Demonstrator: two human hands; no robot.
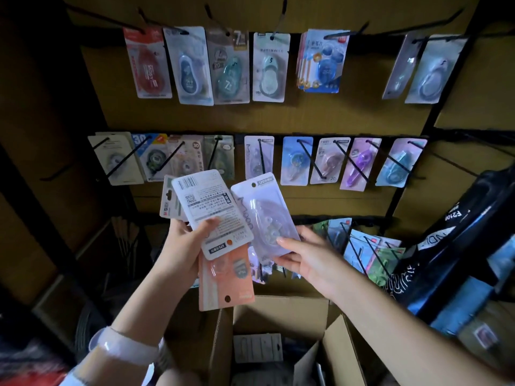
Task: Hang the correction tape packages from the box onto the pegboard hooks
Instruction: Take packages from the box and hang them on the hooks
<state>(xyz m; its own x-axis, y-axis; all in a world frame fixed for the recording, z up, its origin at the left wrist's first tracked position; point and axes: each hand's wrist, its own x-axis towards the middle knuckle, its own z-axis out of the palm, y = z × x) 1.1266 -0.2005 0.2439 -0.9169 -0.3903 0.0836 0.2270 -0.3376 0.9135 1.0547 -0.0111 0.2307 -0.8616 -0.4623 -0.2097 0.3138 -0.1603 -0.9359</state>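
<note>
- A person's left hand (186,240) clamps a fanned stack of correction tape packages (207,213), thumb across the white back of the topmost card, at the near centre of the scene.
- The right hand (303,253) pinches a single pale lilac package (263,215) by its lower end, thumb on the blister, with the hang hole (253,185) pointing up and away toward the pegboard (278,118).
- Below the hands, the open cardboard box (278,310) holds at least one more carded package (257,347).
- A matching pale package (257,158) hangs on the middle row directly beyond the lilac one, so its hook (261,157) appears the likely destination.
- To do the step well, the hole should probably be lined up with the hook's near tip before pushing, the card kept upright and printed face toward the viewer.
- Holding low on the card leaves the hole free; a firmer pinch may stop the card twisting as it slides on.
- The left-hand stack mixes orientations, one orange package (227,277) hanging upside down, so each likely needs turning first.
</note>
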